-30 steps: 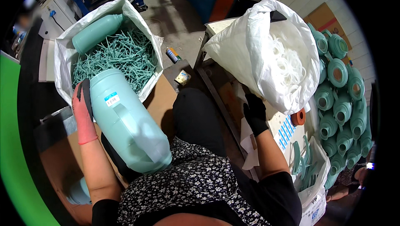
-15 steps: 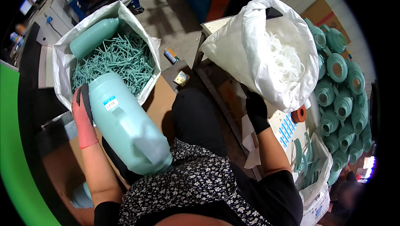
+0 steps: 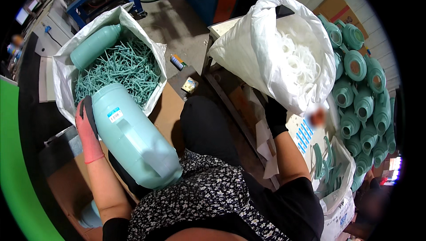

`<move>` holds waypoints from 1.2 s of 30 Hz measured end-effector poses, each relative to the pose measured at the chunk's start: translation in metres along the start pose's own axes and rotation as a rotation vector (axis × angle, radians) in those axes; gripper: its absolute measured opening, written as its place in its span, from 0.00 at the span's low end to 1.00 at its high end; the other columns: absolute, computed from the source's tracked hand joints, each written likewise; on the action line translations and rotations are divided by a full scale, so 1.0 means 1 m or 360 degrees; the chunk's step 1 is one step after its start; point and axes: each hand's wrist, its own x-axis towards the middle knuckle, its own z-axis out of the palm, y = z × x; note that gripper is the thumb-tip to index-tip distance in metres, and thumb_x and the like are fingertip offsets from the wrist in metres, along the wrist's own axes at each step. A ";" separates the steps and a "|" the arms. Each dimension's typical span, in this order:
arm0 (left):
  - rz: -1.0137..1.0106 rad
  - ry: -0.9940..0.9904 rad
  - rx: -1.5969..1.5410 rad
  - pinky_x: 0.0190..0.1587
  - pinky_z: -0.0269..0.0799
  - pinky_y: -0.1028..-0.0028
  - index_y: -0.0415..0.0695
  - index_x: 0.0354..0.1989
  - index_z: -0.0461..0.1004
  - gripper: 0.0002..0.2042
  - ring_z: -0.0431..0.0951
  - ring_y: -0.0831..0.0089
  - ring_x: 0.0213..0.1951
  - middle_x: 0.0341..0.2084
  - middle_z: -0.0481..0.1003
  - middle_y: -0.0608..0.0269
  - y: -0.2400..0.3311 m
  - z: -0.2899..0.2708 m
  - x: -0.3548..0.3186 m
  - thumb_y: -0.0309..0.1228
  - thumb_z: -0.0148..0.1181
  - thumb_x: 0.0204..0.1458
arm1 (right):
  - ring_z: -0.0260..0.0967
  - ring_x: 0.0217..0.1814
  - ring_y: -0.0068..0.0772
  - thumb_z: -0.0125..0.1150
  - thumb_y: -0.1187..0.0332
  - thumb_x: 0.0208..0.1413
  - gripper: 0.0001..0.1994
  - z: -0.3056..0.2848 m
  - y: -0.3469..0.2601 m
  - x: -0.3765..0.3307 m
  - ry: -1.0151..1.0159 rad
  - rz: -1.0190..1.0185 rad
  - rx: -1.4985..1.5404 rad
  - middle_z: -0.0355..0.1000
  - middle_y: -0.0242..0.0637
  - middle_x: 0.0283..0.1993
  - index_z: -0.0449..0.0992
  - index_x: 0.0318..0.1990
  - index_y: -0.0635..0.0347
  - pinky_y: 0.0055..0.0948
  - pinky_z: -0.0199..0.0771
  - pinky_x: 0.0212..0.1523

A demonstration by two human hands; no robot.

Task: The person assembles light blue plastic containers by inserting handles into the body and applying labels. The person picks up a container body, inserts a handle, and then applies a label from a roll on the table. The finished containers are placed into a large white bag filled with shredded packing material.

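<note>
My left hand [image 3: 88, 123], in a pink glove with dark fingertips, holds a pale green plastic jug [image 3: 131, 132] along its left side. The jug lies tilted across my lap, its threaded round end pointing away and its other end against my floral apron [image 3: 199, 187]. A blue-and-white label and a moulded handle show on its upper side. My right hand [image 3: 276, 114], in a black glove, is at the lower edge of a white woven sack [image 3: 235, 45] of white plastic rings [image 3: 297, 63]. Its fingers are hidden there, so whether they grip anything does not show.
At the left, another white sack [image 3: 60, 85] holds green plastic strips [image 3: 128, 63] and a green bottle-shaped shell [image 3: 95, 45]. Several green jugs [image 3: 364, 107] are stacked at the right. Below them stands a bag [image 3: 344, 201] of green handles [image 3: 326, 165]. Blue-and-white labels [image 3: 304, 136] lie near my right hand.
The whole view has shifted slightly. My left hand still holds the jug, whose near end has turned a little. A reddish-brown roll by the white sack now looks blurred.
</note>
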 end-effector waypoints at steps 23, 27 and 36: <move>-0.0019 -0.0014 0.0103 0.52 0.65 0.74 0.32 0.51 0.71 0.18 0.72 0.70 0.46 0.45 0.74 0.56 -0.043 0.014 0.114 0.35 0.49 0.60 | 0.62 0.60 0.51 0.55 0.64 0.53 0.22 -0.001 0.001 -0.010 0.0085 0.0097 -0.0052 0.68 0.47 0.55 0.69 0.57 0.54 0.47 0.61 0.59; 0.0038 0.0019 0.0147 0.52 0.65 0.74 0.33 0.51 0.71 0.17 0.72 0.70 0.46 0.44 0.74 0.56 -0.049 0.019 0.130 0.34 0.49 0.60 | 0.62 0.60 0.51 0.55 0.64 0.52 0.22 -0.004 0.001 -0.013 0.0112 0.0149 -0.0081 0.68 0.46 0.55 0.69 0.57 0.54 0.47 0.61 0.59; 0.0100 -0.0131 0.0159 0.46 0.66 0.75 0.34 0.47 0.72 0.17 0.72 0.72 0.41 0.39 0.75 0.58 -0.048 0.023 0.145 0.37 0.51 0.60 | 0.63 0.59 0.51 0.56 0.64 0.52 0.23 -0.002 0.002 -0.017 0.0204 0.0199 -0.0111 0.69 0.46 0.54 0.69 0.57 0.54 0.47 0.62 0.58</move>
